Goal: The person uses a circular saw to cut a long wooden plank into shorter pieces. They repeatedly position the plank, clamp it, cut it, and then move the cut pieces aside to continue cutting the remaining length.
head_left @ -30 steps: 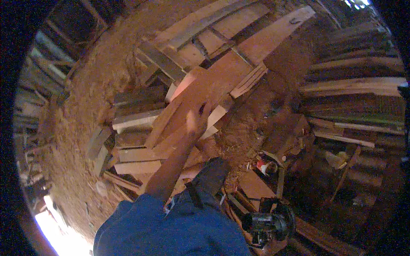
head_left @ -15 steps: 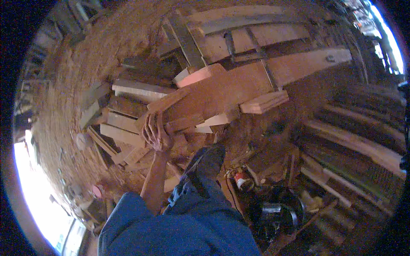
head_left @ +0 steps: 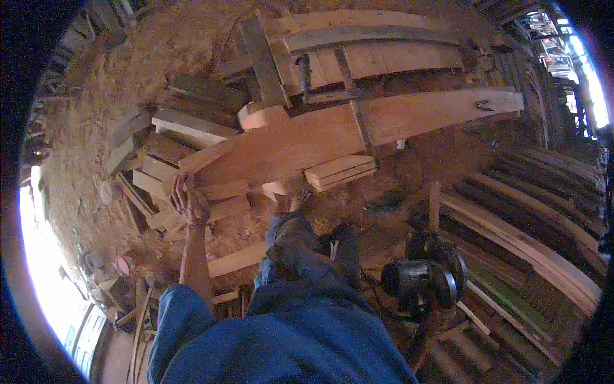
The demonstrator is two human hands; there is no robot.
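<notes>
My left hand (head_left: 190, 200) is closed over the near left end of a wooden block (head_left: 203, 165), its fingers bent round the edge. This block lies against the left end of a long, broad wooden plank (head_left: 288, 141) that tapers away to the right. Just right of my hand are shorter pieces of cut wood (head_left: 224, 208). My right hand is not in view. A bare foot (head_left: 298, 201) of mine rests beside a small wood block (head_left: 281, 186) under the plank's near edge.
Cut timber blocks (head_left: 192, 128) are heaped at left. A small stack of boards (head_left: 341, 173) sits by the plank. Farther off lie curved planks (head_left: 384, 61). At right are a black power tool (head_left: 425, 278) and long boards (head_left: 524, 246). Sawdust covers the ground (head_left: 121, 70).
The whole view has shifted, so the plank, wood pile and my left hand appear farther left. My left hand keeps its hold on the block's end. The black power tool shows more fully.
</notes>
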